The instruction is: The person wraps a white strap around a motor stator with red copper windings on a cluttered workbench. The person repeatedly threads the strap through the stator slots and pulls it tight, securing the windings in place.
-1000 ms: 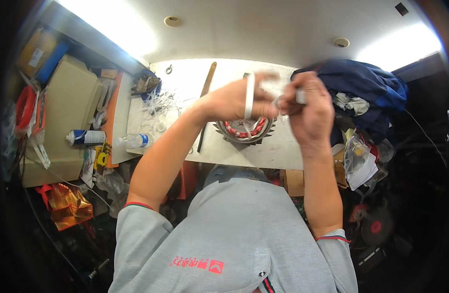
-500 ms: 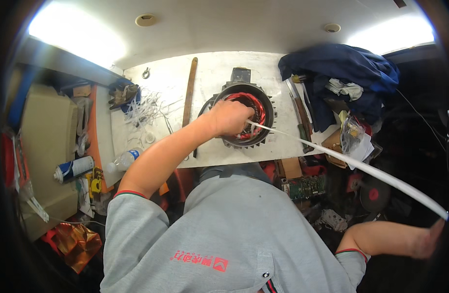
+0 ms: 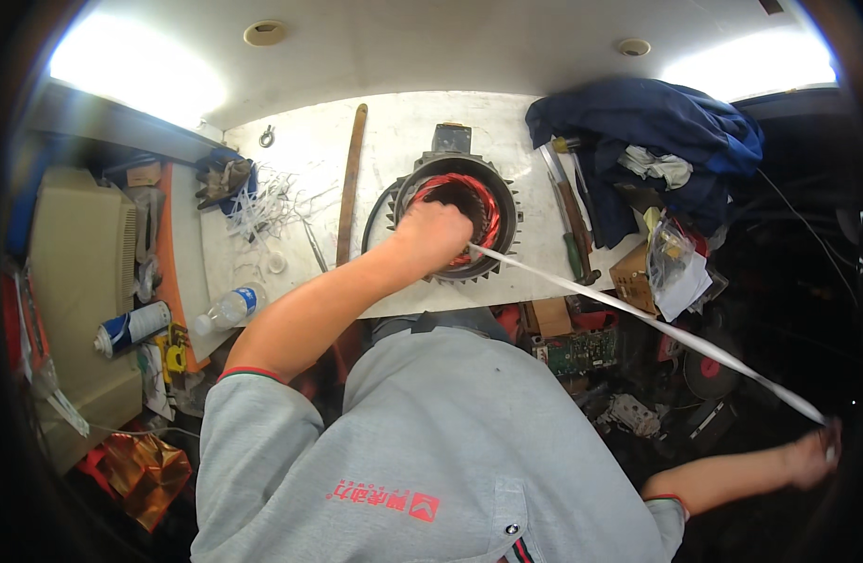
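Observation:
A ribbed motor housing (image 3: 504, 184) stands on the bench in front of me, with red-wrapped windings (image 3: 486, 193) ringed inside it. My left hand (image 3: 436, 235) reaches over its near left rim, fingers curled down at the windings; the fingertips are partly hidden. White tape (image 3: 628, 317) comes out from under these fingers and stretches taut to the lower right. At its far end, well off the bench, my right hand (image 3: 811, 457) is closed around the tape, slightly blurred near the dark edge of the picture.
Left of the motor lie a long wooden stick (image 3: 352, 188), white tape scraps (image 3: 262, 208) and a plastic bottle (image 3: 232, 310). To the right are a green-handled tool (image 3: 574, 253), a dark blue cloth (image 3: 652, 122) and a plastic bag (image 3: 671, 246). A circuit board (image 3: 581, 352) sits below the bench edge.
My right hand has shifted a little inward and its grip on the tape's end now shows. The tape has gone from a slight bow to nearly straight. My left hand stays at the windings.

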### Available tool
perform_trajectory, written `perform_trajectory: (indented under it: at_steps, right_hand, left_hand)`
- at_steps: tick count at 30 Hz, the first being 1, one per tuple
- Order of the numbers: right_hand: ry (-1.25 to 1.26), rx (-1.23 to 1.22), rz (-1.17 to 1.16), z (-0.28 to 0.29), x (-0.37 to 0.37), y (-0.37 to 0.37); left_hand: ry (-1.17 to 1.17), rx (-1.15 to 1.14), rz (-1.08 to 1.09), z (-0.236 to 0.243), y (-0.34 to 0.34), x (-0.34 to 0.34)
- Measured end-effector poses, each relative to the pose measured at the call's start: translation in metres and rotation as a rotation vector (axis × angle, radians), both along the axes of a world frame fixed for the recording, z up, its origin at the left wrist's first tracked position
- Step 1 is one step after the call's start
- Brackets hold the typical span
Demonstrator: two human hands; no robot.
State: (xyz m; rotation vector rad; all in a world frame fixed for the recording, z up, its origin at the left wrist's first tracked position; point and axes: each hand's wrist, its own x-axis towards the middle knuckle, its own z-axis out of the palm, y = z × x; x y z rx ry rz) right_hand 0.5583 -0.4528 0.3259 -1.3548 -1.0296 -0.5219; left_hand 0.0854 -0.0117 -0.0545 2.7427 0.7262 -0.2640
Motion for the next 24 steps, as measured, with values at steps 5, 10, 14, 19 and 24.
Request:
perform_trajectory:
  at_steps: [5,10,14,19,24]
  right_hand:
    - [0.024,-0.861,-0.378,-0.210,-0.105,0.188]
    - [0.169,-1.385,-0.063,-0.382,-0.158,0.275]
    - [-0.001,-1.631,0.060,-0.416,-0.194,0.310]
    - [0.061,-0.982,0.677,-0.330,-0.253,0.357]
    - [-0.519,-1.201,0.977,-0.346,-0.299,0.387]
  left_hand:
    - [-0.563,0.005,0.140,0.053,-0.002,-0.016]
    - [-0.663,-0.226,0.385,0.048,-0.013,-0.023]
    - [-0.797,-0.517,0.627,0.055,-0.030,-0.026]
    - [-0.915,-0.887,0.889,0.050,-0.044,-0.025]
    - [-0.965,-0.955,0.989,0.049,-0.058,-0.021]
